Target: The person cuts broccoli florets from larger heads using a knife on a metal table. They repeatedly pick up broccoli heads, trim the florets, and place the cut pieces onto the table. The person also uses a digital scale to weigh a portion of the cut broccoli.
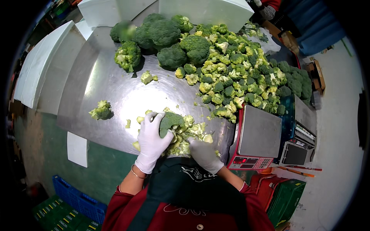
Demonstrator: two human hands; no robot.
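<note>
My left hand (153, 140), in a white glove, grips a broccoli head (170, 122) at the table's near edge. My right hand (203, 153), gloved too, is closed around a thin tool that looks like a small knife (182, 137); its blade points at the broccoli's underside, and the handle is hidden in the palm. Pale stem trimmings (180, 147) lie heaped beneath and between both hands. To the left, a partly cut broccoli piece (100, 110) rests alone on the steel table (95, 78).
Whole broccoli heads (163, 31) stand at the table's back, beside a large pile of cut florets (231, 72). A red-framed weighing scale (260, 130) sits at the right. White foam boards (49, 63) border the left and back. Green crates (284, 199) are on the floor.
</note>
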